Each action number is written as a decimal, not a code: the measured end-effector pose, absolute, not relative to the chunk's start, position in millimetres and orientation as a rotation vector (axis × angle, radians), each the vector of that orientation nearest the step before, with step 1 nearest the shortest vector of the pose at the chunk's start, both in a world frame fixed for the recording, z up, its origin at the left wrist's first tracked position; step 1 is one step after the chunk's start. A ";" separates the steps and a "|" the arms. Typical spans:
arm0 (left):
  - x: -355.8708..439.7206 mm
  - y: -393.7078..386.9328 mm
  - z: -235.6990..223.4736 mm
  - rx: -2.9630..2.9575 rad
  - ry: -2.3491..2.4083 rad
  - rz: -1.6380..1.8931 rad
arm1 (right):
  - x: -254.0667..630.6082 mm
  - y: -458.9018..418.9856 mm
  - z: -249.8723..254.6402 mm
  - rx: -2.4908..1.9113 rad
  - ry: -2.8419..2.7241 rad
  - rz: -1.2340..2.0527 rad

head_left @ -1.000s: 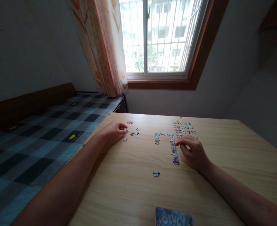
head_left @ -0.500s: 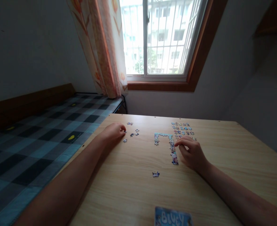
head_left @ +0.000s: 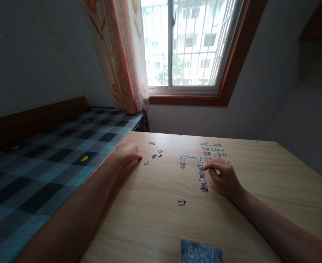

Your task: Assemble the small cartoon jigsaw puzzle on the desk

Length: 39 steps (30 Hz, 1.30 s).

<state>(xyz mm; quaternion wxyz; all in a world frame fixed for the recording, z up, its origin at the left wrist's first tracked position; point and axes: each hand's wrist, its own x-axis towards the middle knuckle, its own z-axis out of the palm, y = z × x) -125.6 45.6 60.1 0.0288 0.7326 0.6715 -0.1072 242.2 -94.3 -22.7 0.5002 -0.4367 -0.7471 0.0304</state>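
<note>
My left hand (head_left: 128,152) is closed at the table's left side, its fingertips bent down near the wood. A jigsaw puzzle piece that lay at those fingertips no longer shows on the table; it seems to be in the fingers, mostly hidden. Just right of the hand are several loose puzzle pieces (head_left: 157,155). My right hand (head_left: 222,177) rests with loosely bent, parted fingers, the index fingertip at the right edge of the joined puzzle border (head_left: 201,171). Nothing shows in that hand. The border has a top row, a short left side and a longer right side.
More loose pieces (head_left: 212,149) lie in rows behind my right hand. A small joined section (head_left: 181,202) sits nearer me on the wooden table (head_left: 139,219). At the front edge of view is a blue Bluey box (head_left: 202,252). A checked bed (head_left: 40,175) stands left.
My left hand has drawn a little left, away from the loose pieces, and the piece at its fingertips has left its spot. My right hand stays at the border.
</note>
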 end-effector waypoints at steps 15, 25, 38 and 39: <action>-105.5 25.9 71.0 2.541 1.589 -0.189 | 242.9 -93.7 -24.0 -1.056 -1.818 0.082; -97.4 20.6 65.1 2.528 1.597 -0.288 | 240.9 -94.7 -21.5 -1.061 -1.801 0.075; -84.9 20.2 75.2 2.453 1.443 -0.690 | 248.6 -93.7 -19.4 -1.083 -1.787 0.069; -84.5 20.9 75.3 2.447 1.430 -0.711 | 249.2 -93.4 -19.2 -1.082 -1.786 0.070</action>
